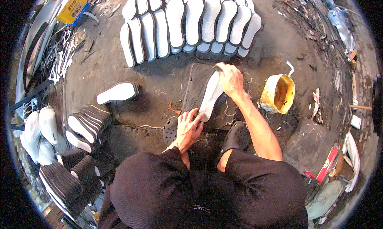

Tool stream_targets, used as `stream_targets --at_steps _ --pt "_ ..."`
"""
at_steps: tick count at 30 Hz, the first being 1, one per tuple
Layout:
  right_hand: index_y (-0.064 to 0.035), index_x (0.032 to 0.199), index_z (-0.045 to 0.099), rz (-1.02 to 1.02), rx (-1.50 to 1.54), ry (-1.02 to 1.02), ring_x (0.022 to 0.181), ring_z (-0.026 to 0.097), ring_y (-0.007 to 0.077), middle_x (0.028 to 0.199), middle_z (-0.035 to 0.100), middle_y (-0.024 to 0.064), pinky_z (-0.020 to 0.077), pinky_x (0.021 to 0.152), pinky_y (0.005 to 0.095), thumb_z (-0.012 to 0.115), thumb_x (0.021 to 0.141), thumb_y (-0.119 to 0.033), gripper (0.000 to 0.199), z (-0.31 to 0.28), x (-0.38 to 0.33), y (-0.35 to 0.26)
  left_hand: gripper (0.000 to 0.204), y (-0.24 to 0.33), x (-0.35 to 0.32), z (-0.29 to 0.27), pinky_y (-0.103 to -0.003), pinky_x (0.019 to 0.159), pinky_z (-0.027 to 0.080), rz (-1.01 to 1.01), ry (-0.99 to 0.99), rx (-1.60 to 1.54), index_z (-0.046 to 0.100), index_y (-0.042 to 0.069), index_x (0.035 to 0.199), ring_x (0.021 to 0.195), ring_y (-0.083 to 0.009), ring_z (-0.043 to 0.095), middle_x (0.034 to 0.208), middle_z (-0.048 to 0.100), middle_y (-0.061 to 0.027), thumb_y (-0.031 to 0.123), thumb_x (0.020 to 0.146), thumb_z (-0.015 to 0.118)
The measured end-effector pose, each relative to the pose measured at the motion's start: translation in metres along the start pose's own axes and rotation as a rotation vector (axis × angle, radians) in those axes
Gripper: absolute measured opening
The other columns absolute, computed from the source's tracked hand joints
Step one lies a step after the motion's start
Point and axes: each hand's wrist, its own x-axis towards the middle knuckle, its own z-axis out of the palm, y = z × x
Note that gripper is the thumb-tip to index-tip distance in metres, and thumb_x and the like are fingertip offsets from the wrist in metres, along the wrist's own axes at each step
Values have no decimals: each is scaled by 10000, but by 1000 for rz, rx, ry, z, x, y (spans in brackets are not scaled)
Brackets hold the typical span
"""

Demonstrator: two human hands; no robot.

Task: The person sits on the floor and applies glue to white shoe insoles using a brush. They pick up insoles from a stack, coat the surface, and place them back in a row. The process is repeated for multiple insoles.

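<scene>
A white-topped shoe sole (212, 91) with a dark edge lies slanted over a dark flat board (194, 82) in front of me. My right hand (231, 78) is closed around its far end, with the fingers curled over the edge. At the near end, my left hand (188, 127) presses its fingertips and thumb against the sole's narrow tip. Beyond the board, several white-faced soles (195, 19) are laid out in overlapping, curved rows. To the left, a small pile of soles (117, 93) rests on the ground.
Stacked dark-edged soles (88, 123) and more bundles (60, 183) stand at the left. A yellowish tub (266, 94) with brown residue and a white handle sits to the right. My dark clogs (237, 135) flank the work. Scraps (66, 57), white bags (35, 135) and a yellow box (72, 8) line the sides.
</scene>
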Motion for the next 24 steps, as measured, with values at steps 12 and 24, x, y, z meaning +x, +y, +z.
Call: stream_targets --at_steps 12,24 --pt "-125 1296 769 -29 86 -114 1105 740 396 1189 794 182 590 1021 494 608 990 -81 349 -19 -5 6 538 -5 -3 -6 -531 1105 502 -42 -6 -94 711 123 1406 1308 -416 589 1486 611 -180 185 887 841" --pt "-148 1222 805 -218 86 -126 1005 735 374 1004 787 131 575 928 507 627 948 -209 333 -7 -10 -35 385 -4 -13 4 -441 769 563 -13 18 64 762 176 1352 864 -281 663 867 641 -51 244 974 785"
